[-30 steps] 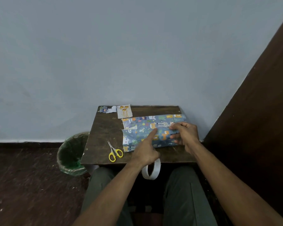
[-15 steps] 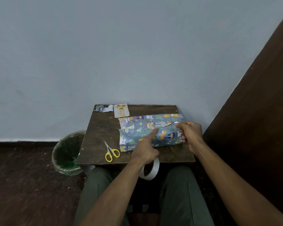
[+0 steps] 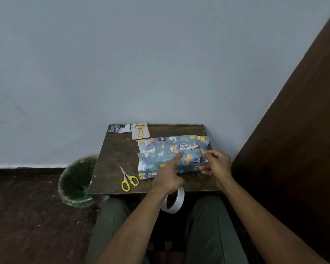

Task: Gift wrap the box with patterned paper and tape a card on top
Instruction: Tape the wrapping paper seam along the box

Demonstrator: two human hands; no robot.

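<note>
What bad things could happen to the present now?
The left hand pins the fold with only one fingertip, so the blue animal-patterned wrapping paper might spring open. The white tape roll dangles from that hand below the dark wooden table edge and could tug or slip. The right hand seems to pinch a small clear tape piece, which might stick crooked or to the fingers.

We saw a dark wooden counter [image 3: 114, 153], worn and matt, its surface scuffed. The box [image 3: 171, 155] wore printed paper, slightly creased with a soft sheen. The scissors [image 3: 129, 179] had metal blades and glossy yellow plastic handles. The tape roll [image 3: 174, 201] looked translucent and smooth. The card [image 3: 140, 130] was pale paper with gold print.
</note>
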